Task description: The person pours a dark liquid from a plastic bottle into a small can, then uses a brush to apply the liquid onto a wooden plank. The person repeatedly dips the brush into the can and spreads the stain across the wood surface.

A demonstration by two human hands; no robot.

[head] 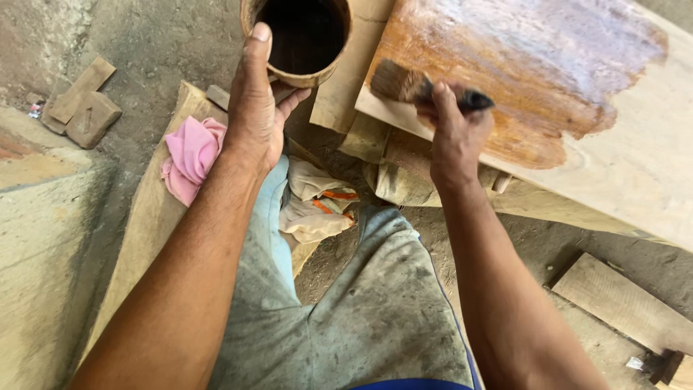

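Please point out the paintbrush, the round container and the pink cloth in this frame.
paintbrush (398,82), head view, on the bristles resting on the board.
round container (297,74), head view, on its lower rim beside the left hand's thumb.
pink cloth (192,157), head view, on the middle of the crumpled cloth.

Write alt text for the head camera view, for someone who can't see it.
Right hand holds a brush on a half-stained wooden board. Left hand grips the rim of a can of dark liquid; a pink rag lies beside it.
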